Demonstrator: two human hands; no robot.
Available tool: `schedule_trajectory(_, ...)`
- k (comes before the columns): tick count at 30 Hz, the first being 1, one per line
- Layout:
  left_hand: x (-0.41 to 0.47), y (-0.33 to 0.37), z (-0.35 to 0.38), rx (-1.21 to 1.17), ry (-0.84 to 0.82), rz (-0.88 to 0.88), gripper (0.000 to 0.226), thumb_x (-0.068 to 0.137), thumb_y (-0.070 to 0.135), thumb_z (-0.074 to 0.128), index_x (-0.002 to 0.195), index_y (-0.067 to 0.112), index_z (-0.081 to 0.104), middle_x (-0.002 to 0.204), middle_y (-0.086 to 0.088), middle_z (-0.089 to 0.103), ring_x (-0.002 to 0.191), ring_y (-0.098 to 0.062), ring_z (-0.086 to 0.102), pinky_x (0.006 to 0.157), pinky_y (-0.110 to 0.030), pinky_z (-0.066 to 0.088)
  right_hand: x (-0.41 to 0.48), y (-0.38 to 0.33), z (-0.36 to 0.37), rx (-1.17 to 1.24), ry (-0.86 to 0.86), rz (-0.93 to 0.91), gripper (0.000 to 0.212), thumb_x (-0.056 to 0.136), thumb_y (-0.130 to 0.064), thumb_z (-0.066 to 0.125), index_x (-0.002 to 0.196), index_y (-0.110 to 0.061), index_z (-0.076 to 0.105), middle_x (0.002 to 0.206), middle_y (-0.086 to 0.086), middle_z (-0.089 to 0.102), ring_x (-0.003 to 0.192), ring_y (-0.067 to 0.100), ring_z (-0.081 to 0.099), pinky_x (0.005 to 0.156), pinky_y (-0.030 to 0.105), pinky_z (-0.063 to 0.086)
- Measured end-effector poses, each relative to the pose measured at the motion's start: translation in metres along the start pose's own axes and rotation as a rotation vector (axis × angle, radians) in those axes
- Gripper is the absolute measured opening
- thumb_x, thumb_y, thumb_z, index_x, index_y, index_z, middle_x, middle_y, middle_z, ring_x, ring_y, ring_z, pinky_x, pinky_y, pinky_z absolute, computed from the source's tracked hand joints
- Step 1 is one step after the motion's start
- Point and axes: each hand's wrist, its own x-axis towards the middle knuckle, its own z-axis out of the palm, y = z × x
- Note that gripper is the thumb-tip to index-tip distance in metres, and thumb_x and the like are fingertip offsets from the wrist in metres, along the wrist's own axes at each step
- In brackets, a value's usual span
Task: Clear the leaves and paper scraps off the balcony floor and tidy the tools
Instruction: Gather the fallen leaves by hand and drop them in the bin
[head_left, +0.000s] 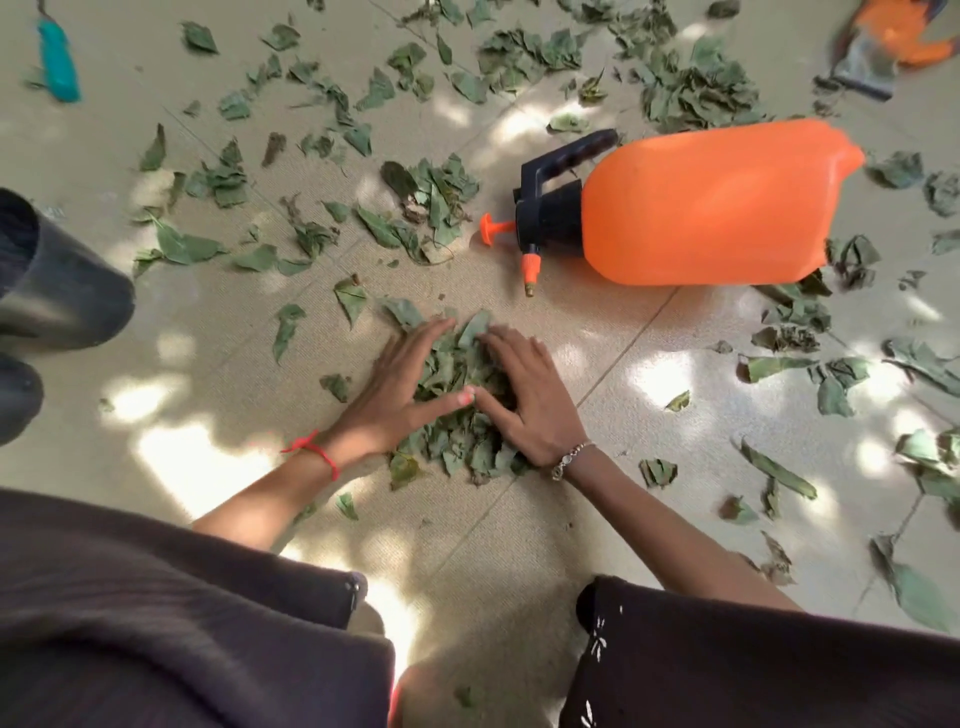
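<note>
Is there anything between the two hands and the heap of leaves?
Nothing visible. The left hand and the right hand lie directly on the leaf heap, one on each side. The orange sprayer lies farther off, not touching it.

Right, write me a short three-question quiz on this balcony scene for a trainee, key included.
1. True or false: the orange sprayer lies on its side on the floor.
2. How do the left hand and right hand meet the leaf pile? A: fingers straight, pushing it together from both sides. B: fists closed round it. C: pinching one leaf.
3. Fill in: the tool at the upper left of the view has a ___ handle.

Key: 1 true; 2 A; 3 teal.
</note>
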Motion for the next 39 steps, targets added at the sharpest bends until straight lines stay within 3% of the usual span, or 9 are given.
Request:
schedule_trajectory(4,0.004,0.001,-0.018,0.292,-0.091,0.116,0.120,0.053,0.090,0.044,0.145,0.037,-0.012,0.153,0.014,-0.018,0.139,-0.003,-0.018,0.116,-0.049,-0.009,-0.005,0.004,-0.015,0.260,-0.035,0.038,0.086,0.070,-0.067,0.050,0.140,-0.021,0.030,0.148,-0.006,0.024,0.129,0.006,0.031,0.105,0.035,0.034)
schedule_trajectory(8,0.003,-0.017,-0.042,0.517,-0.349,0.099,0.140,0.039,0.089,0.054,0.131,0.043,-0.040,0.141,0.015,-0.048,0.132,-0.007,-0.041,0.111,-0.041,-0.020,-0.023,0.027,-0.025,-0.058,-0.206,-0.087,0.121,0.053,-0.084,0.052,0.146,-0.025,0.001,0.155,-0.002,0.004,0.140,0.014,0.011,0.115,0.041,0.014)
schedule_trajectory(13,-0.006,-0.030,-0.023,0.594,-0.333,0.133,0.144,0.035,0.088,0.057,0.128,0.043,-0.043,0.144,0.011,-0.040,0.134,-0.007,-0.037,0.110,-0.035,-0.024,-0.029,0.036,-0.014,-0.361,-0.279,-0.195,0.131,0.044,-0.096,0.030,0.143,-0.026,-0.020,0.156,0.007,-0.004,0.143,0.017,-0.004,0.115,0.040,-0.011)
schedule_trajectory(17,-0.004,-0.027,-0.009,0.408,-0.199,0.138,0.137,0.038,0.085,0.060,0.133,0.048,-0.032,0.149,0.018,-0.020,0.136,0.005,-0.026,0.115,-0.031,-0.016,-0.023,0.031,-0.008,-0.317,-0.224,-0.191,0.131,0.044,-0.089,0.045,0.144,-0.024,-0.010,0.155,0.010,0.006,0.142,0.016,0.004,0.115,0.039,-0.007)
schedule_trajectory(19,-0.005,-0.017,-0.001,0.289,-0.162,0.081,0.134,0.046,0.066,0.076,0.137,0.043,-0.019,0.149,0.018,-0.010,0.135,0.006,-0.016,0.115,-0.023,-0.011,-0.020,0.025,-0.003,-0.268,-0.194,-0.198,0.123,0.049,-0.085,0.048,0.143,-0.025,-0.005,0.155,0.012,0.011,0.141,0.015,0.007,0.116,0.037,-0.005)
schedule_trajectory(22,-0.009,-0.004,0.014,0.053,-0.110,0.012,0.113,0.060,0.036,0.084,0.137,0.044,0.002,0.154,0.011,0.005,0.139,0.000,0.001,0.119,-0.033,0.008,-0.016,0.016,0.005,-0.142,-0.139,-0.173,0.109,0.057,-0.070,0.062,0.139,-0.030,0.003,0.152,0.013,0.018,0.141,0.022,0.016,0.117,0.033,0.001)
schedule_trajectory(26,-0.014,0.005,0.030,-0.281,0.025,0.016,0.093,0.060,0.062,0.072,0.134,0.048,0.016,0.144,0.021,0.022,0.137,0.003,0.020,0.113,-0.018,0.022,-0.017,0.007,0.016,0.177,-0.092,-0.074,0.102,0.064,-0.032,0.082,0.141,-0.022,0.016,0.150,0.009,0.016,0.137,0.017,0.021,0.110,0.031,0.027)
schedule_trajectory(33,-0.014,0.030,0.048,-0.714,0.364,-0.101,0.050,0.069,0.060,0.071,0.112,0.044,0.052,0.127,-0.003,0.055,0.123,-0.019,0.051,0.106,-0.047,0.039,-0.022,-0.021,0.032,0.475,0.204,-0.037,0.062,0.070,-0.019,0.069,0.123,0.000,0.045,0.124,0.007,0.036,0.123,-0.011,0.026,0.103,0.006,0.024)
schedule_trajectory(39,-0.009,0.046,0.044,-1.122,0.483,-0.276,0.037,0.074,0.032,0.072,0.107,0.022,0.058,0.104,-0.004,0.067,0.097,-0.015,0.065,0.080,-0.024,0.052,-0.023,-0.045,0.034,0.504,0.241,-0.076,0.055,0.074,0.000,0.056,0.126,0.007,0.039,0.119,0.020,0.045,0.115,0.017,0.039,0.104,0.015,0.029)
